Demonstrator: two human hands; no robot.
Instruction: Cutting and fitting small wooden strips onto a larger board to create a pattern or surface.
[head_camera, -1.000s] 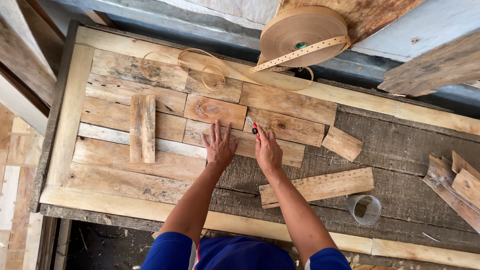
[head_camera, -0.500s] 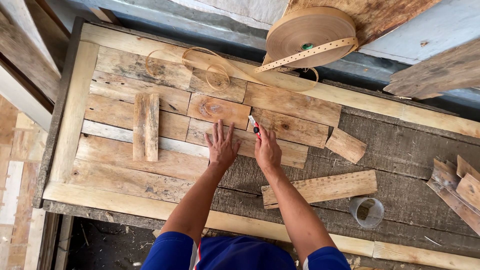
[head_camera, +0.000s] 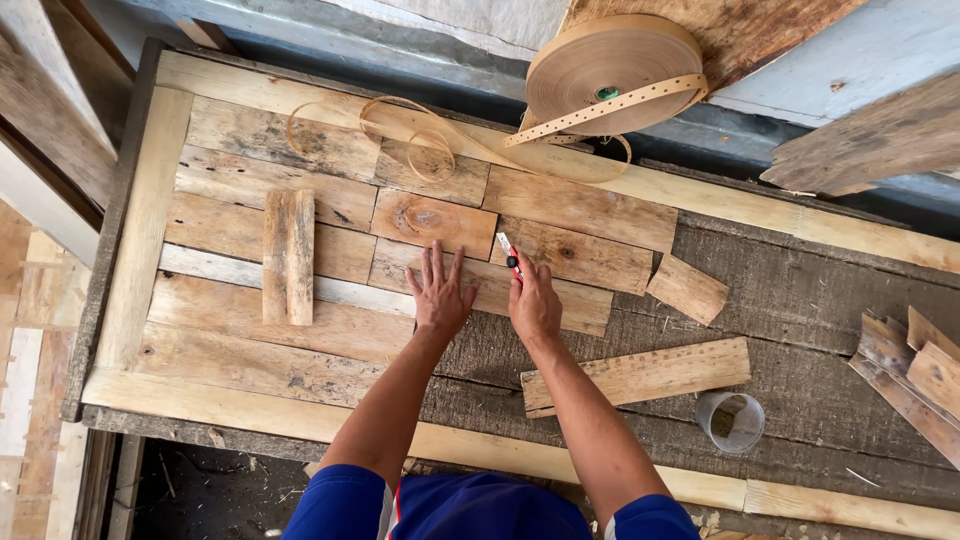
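We work over a framed wooden panel (head_camera: 140, 250) patched with reclaimed boards. Our left hand (head_camera: 440, 295) lies flat, fingers spread, on a short plank (head_camera: 590, 312) near the panel's middle; our right hand (head_camera: 533, 305) is closed around a red marker (head_camera: 510, 256) touching it. We judge that the loose plank could slide under the marker's push, skewing the mark.

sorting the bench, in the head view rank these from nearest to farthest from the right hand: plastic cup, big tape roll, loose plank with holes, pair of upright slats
From the right hand:
1. Loose plank, just below and right.
2. Plastic cup, lower right.
3. Pair of upright slats, far left past the left hand, and big tape roll, top: too close to call.
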